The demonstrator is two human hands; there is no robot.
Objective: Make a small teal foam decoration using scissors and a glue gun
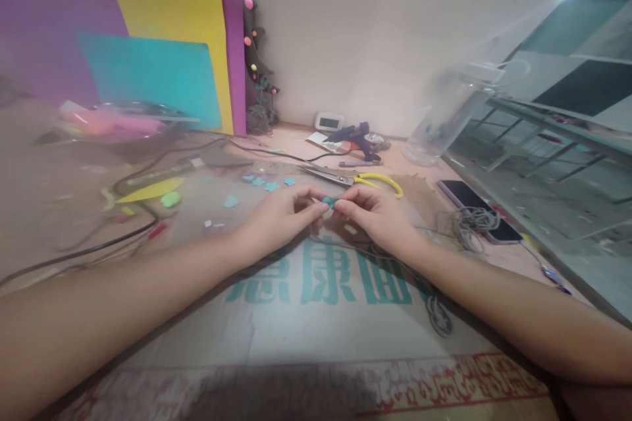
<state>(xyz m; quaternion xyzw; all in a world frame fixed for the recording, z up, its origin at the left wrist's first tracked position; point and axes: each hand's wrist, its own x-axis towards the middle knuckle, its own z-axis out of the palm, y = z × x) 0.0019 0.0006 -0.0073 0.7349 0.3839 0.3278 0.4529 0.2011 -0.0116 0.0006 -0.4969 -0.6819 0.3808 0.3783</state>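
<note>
Between the fingertips of both hands is a small teal foam piece [330, 201], partly hidden by the fingers. My left hand [291, 212] pinches its left side with thumb and forefinger. On the other side, my right hand [374, 212] grips it the same way. Scissors [378, 183] with yellow handles lie just beyond the fingers, blades pointing left. Several teal foam cutouts [271, 187] are scattered left of the scissors, and one lone cutout [230, 201] lies closer to my left forearm. Thin grey cord [340, 243] runs beneath the hands.
A printed sack [276, 335] covers the table. At the back are a glue gun [360, 138] and a small white digital clock [329, 121]. A clear plastic jug [434, 122], a phone [464, 200] and coiled cord [474, 227] sit right. Coloured sheets [158, 75] and a black cable [123, 237] are left.
</note>
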